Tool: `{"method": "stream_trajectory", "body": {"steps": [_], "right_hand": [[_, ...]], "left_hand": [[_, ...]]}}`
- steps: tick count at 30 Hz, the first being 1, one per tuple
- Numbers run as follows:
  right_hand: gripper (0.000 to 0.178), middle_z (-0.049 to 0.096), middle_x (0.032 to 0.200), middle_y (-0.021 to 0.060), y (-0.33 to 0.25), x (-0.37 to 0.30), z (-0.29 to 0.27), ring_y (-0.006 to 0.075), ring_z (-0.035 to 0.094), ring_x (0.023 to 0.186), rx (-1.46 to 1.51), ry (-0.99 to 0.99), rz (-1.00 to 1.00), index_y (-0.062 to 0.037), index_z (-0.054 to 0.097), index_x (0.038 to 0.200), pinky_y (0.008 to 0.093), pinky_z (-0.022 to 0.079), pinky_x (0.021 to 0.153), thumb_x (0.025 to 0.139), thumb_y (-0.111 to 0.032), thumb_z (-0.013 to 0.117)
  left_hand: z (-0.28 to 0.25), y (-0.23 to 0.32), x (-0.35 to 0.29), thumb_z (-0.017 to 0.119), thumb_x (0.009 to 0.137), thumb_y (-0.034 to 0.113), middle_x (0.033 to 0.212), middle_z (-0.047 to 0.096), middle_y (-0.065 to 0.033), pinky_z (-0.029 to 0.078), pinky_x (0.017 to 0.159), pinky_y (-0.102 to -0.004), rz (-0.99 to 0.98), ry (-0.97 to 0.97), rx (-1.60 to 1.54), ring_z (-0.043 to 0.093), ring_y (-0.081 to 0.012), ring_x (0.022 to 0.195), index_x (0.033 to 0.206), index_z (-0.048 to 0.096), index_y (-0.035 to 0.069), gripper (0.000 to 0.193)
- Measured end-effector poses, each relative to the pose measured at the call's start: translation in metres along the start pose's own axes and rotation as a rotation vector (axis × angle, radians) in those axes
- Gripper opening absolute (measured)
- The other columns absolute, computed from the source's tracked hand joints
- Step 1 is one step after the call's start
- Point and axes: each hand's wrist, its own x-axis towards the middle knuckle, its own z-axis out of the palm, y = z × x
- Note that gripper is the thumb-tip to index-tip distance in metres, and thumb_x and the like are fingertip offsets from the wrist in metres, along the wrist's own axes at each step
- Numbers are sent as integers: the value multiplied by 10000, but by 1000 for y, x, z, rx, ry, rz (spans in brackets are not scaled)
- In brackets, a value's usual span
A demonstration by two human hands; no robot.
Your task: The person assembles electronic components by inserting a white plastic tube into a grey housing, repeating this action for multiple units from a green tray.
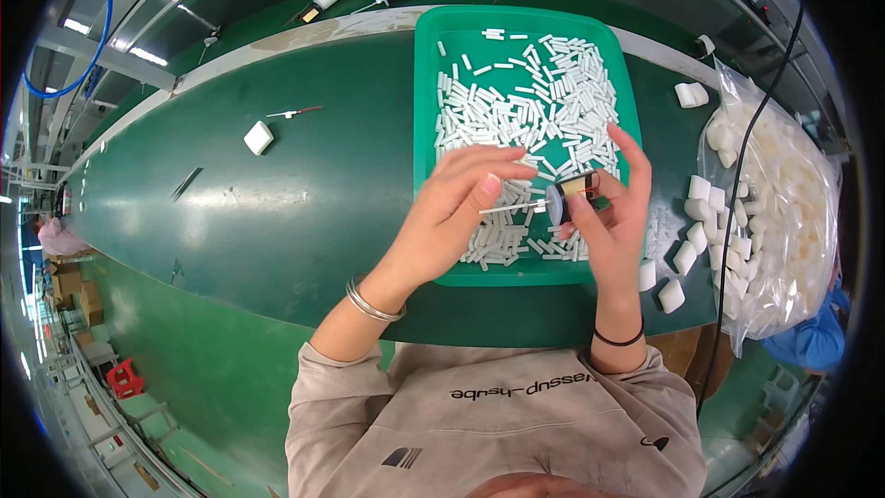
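Between the thumb and fingers of my right hand (pixel 619 212) is a small black device (pixel 577 186) with a yellowish patch and a pale round end. A thin white stem (pixel 513 208) juts from that round end toward the left. My left hand (pixel 452 207) hovers beside the stem, fingers stretched out together and thumb apart; I see nothing held in it. Both hands are above a green tray (pixel 426 65) that holds many short white tubes (pixel 583 83). Part of the device is hidden behind my right fingers.
White foam blocks (pixel 698 212) lie right of the tray, beside a clear plastic bag (pixel 784 221) full of them. A black cable (pixel 758 111) hangs across the bag. On the green table (pixel 304 194) are another white block (pixel 259 137) and a thin wired part (pixel 293 113).
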Motion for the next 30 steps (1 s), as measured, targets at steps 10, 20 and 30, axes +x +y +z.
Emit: {"method": "stream_trajectory", "body": {"steps": [10, 20, 30], "right_hand": [[711, 542, 647, 18, -34, 24, 2, 65, 518, 579, -504, -304, 29, -109, 318, 1273, 170, 369, 457, 651, -6, 646], [210, 542, 678, 55, 12, 16, 15, 182, 541, 603, -938, -323, -59, -63, 562, 819, 299, 423, 505, 690, -190, 669], [137, 583, 696, 75, 32, 9, 16, 194, 582, 625, -735, -269, -153, -54, 607, 769, 282, 454, 542, 660, -109, 670]], "left_hand": [[-15, 25, 12, 640, 750, 183, 868, 629, -68, 433, 661, -245, -149, -284, 10, 562, -135, 706, 1025, 583, 17, 326], [-30, -4, 2, 519, 819, 46, 931, 587, -73, 458, 546, -210, -332, 223, -393, 538, -90, 700, 1092, 495, 18, 276], [-22, -1, -6, 618, 739, 16, 983, 560, -112, 522, 630, -279, -297, 285, -706, 580, -148, 768, 1128, 434, 23, 430]]}}
